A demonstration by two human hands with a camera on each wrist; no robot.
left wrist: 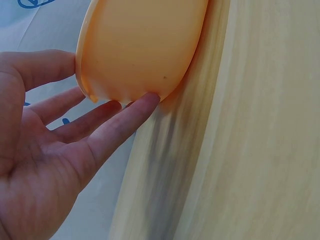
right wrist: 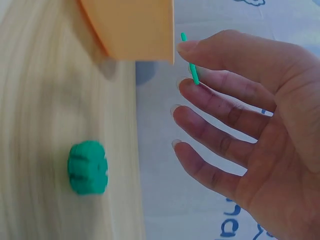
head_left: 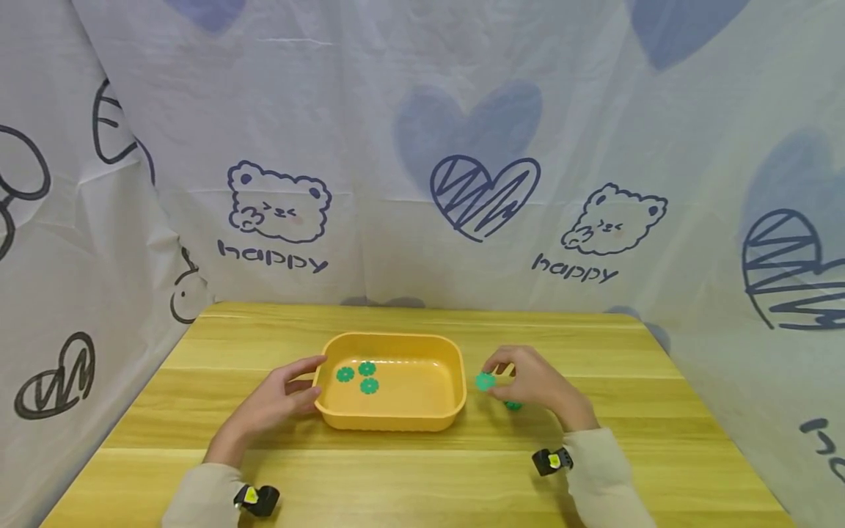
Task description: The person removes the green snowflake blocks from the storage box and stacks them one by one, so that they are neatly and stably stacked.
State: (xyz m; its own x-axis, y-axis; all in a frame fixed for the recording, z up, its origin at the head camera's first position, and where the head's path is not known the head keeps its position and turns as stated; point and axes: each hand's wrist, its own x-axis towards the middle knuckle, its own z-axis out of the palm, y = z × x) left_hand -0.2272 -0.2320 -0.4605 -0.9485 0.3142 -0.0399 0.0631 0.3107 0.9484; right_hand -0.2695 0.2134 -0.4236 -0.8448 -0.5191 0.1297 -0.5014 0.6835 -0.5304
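The right hand (head_left: 531,383) pinches a green disc (head_left: 485,381) between its fingers, just right of the yellow tray (head_left: 389,423), whose long axis runs leftward from those fingers to the left hand's (head_left: 273,400) loosely extended fingers, touching its opposite end.

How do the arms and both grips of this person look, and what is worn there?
The left sleeve and right sleeve are long and light cream. By each cuff sits a small black device with a yellow patch: left device, right device. The left grip and right grip are human hands without gloves.
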